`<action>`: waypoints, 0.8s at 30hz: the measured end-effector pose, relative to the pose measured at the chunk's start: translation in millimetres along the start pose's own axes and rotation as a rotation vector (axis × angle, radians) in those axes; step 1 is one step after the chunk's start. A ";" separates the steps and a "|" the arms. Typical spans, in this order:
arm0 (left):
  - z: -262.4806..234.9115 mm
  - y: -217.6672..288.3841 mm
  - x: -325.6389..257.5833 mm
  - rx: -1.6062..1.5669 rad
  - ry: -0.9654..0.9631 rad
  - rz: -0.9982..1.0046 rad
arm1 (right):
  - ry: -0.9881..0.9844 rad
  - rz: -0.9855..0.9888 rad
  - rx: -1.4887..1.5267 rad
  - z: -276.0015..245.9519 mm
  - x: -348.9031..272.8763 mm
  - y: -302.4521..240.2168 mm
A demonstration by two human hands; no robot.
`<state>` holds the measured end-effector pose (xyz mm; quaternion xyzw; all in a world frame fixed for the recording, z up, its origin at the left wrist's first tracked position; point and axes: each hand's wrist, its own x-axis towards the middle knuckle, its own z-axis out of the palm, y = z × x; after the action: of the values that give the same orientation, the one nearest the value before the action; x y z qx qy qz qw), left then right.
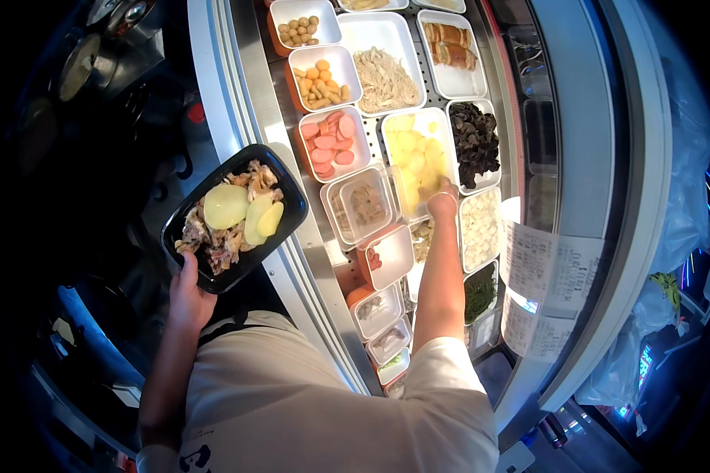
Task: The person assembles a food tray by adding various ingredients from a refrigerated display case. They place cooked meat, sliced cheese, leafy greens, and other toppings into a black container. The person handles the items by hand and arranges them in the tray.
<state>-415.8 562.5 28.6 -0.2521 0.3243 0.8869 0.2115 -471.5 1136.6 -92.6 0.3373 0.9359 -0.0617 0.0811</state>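
Note:
My left hand [189, 298] grips the near edge of a black plastic tray [288, 189], tilted beside the counter's left edge. In the tray lie chopped meat pieces [227, 243] with a few pale yellow potato slices [225, 206] on top. My right hand [442, 200] reaches over the counter into a white container [430, 120] of potato slices [415, 158]. Its fingers are curled down onto slices at the near right corner; the fingertips are partly hidden among them.
Around it stand containers of sausage slices [323, 146], shredded pale strips [383, 79], black fungus [473, 142] and white pieces [480, 229]. A clear-sided tub [363, 205] sits just left of my right wrist. Printed paper slips [548, 272] hang at the right rail.

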 end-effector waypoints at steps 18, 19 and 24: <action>7.0 8.7 7.3 0.104 -0.083 -0.091 | 0.183 -0.068 0.658 18.1 6.3 16.9; 6.2 6.2 5.4 0.102 -0.063 -0.083 | 0.142 -0.076 0.678 1.9 1.1 -3.4; 8.2 7.4 5.1 0.097 -0.062 -0.084 | 0.154 -0.182 0.508 -14.1 10.2 -25.4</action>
<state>-426.3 564.1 34.5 -0.2272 0.3494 0.8678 0.2705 -497.1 1125.9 -79.3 0.2653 0.9202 -0.2756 -0.0831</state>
